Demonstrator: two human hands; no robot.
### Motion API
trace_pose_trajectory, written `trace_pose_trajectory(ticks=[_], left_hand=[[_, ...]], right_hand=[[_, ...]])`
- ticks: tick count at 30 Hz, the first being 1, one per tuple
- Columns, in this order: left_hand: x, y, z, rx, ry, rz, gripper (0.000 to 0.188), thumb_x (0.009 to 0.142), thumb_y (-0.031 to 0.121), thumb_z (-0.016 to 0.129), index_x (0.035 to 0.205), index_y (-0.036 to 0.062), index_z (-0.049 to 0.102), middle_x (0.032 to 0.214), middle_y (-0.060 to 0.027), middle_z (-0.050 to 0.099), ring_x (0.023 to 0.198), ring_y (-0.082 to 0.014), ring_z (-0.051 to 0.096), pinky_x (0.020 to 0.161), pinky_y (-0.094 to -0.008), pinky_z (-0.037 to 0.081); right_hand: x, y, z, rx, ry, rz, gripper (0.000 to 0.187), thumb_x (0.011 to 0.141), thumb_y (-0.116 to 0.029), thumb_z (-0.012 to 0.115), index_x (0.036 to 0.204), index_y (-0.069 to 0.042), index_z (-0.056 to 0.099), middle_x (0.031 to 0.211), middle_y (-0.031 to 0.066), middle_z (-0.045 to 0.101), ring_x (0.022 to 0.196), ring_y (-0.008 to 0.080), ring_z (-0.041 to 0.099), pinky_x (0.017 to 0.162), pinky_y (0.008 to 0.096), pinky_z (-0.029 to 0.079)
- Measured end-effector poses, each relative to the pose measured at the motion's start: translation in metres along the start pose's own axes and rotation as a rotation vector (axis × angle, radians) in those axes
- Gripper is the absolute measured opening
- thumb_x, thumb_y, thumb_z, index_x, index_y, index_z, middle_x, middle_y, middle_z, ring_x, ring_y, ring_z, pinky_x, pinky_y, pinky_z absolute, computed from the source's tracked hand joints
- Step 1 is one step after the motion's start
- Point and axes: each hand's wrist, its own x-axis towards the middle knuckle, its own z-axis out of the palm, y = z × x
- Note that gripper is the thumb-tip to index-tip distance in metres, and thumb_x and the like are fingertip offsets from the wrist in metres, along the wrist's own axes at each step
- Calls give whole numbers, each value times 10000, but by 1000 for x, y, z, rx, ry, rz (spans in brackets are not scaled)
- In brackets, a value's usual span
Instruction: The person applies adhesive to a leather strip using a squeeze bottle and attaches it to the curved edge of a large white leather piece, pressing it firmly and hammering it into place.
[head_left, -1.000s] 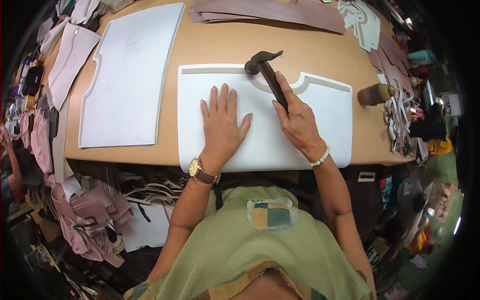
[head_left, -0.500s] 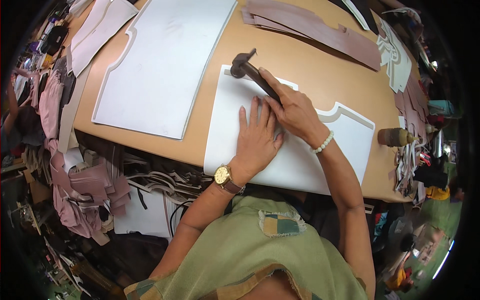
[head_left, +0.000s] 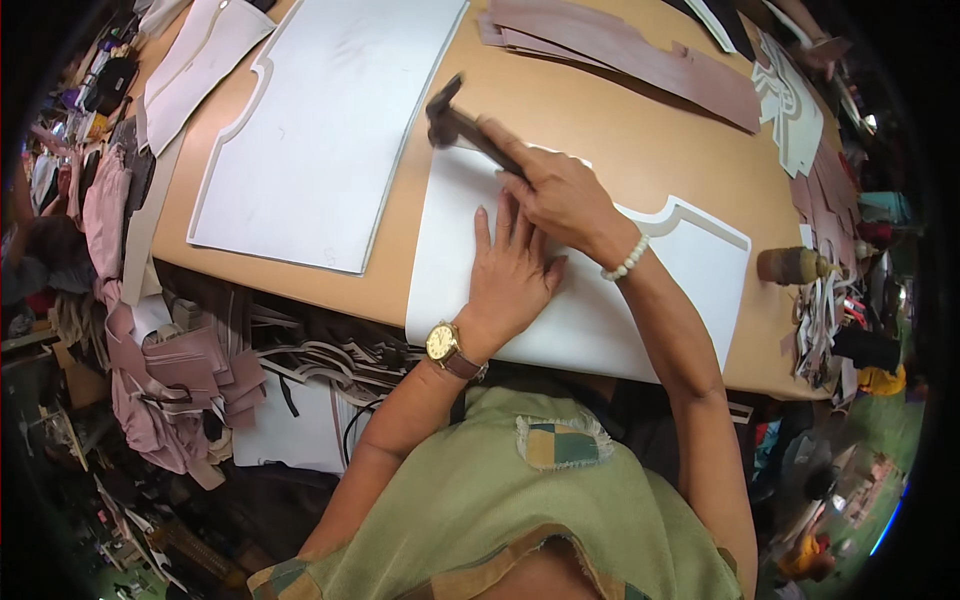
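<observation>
A dark hammer [head_left: 478, 138] is gripped in my right hand [head_left: 570, 200], its head over the far left corner of a white sheet [head_left: 620, 300]. This sheet has a notched far edge with a grey-beige border strip and lies at the table's near edge. My left hand [head_left: 508, 275] rests flat on it, fingers spread and pointing away from me, just nearer than the hammer handle. Whether the hammer head touches the sheet I cannot tell; it hides part of that corner.
A stack of similar large white sheets [head_left: 310, 140] lies to the left on the tan table [head_left: 440, 215]. Mauve cut pieces [head_left: 620, 60] lie at the back. A brown bottle with a nozzle [head_left: 790, 266] lies at the right edge, near scraps. Mauve bundles [head_left: 165, 400] hang below left.
The hammer and my right hand have shifted to the left and slightly away from me, toward the sheet's corner. My left hand has stayed in nearly the same place.
</observation>
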Motion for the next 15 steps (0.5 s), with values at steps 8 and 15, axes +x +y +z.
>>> trace_pose_trajectory(ticks=[8,15], left_hand=[[-5,-12,4,37,152,72,610,828,303,557,1300,-25,354,1372,-221,318,1308,-411,223,1005,-621,195],[5,36,-11,-19,42,123,596,838,249,584,1333,22,342,1415,-190,275,1321,-408,201,1029,-577,201]], right_hand=[[-64,-22,-44,137,229,123,557,853,-177,546,1363,-147,324,891,195,618,739,358,610,622,414,489],[-234,12,-99,169,1209,539,442,930,-88,460,1314,0,260,712,22,472,562,59,448,501,211,410]])
